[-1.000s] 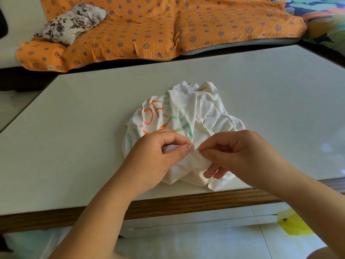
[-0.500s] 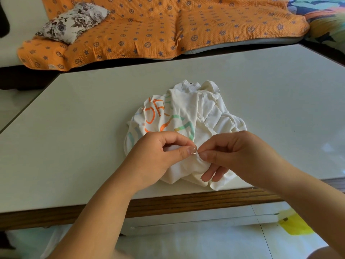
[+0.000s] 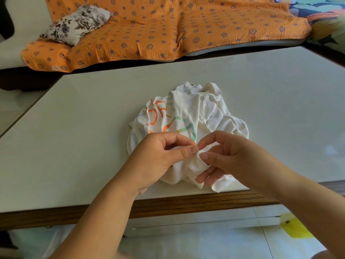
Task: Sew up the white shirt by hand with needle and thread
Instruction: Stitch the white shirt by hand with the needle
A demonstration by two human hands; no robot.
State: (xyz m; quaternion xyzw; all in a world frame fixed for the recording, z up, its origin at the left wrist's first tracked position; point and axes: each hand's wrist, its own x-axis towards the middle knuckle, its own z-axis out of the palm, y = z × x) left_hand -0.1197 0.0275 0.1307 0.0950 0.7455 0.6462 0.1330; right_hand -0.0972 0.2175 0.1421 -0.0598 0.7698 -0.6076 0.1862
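The white shirt (image 3: 188, 109) lay bunched near the front edge of the counter (image 3: 84, 128), the left hand (image 3: 158, 156) pinching a fold and the right hand (image 3: 229, 154) pinching cloth beside it, any needle too small to see, so the crowded fingertips risked a prick.

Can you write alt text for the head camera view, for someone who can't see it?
A left hand and right hand pinch one fold of a crumpled white shirt on a pale table. An orange-covered sofa stands behind.
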